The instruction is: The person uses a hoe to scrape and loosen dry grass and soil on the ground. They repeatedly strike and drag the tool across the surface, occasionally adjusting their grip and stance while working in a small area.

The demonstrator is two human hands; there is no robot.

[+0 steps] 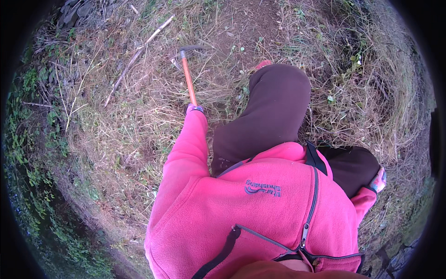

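My left hand (195, 108), mostly hidden by the pink sleeve cuff, is closed around the orange wooden handle (188, 81) of a hand hoe. Its dark metal head (191, 47) lies at the far end, low over the dry grass. A patterned glove or cuff shows at the left wrist. On the right, my right hand (378, 179), in a floral-patterned glove, is beside my bent right knee and seems to rest against it. Its fingers are mostly out of sight, so I cannot tell whether it holds anything.
Dry cut grass (139, 118) covers the ground. A long stick (136, 57) lies left of the hoe, near thin branched stems (75, 97). Bare soil (251, 24) shows ahead. Green plants (31, 146) line the left, stones (75, 12) the far left. My bent left leg (275, 101) stands between the arms.
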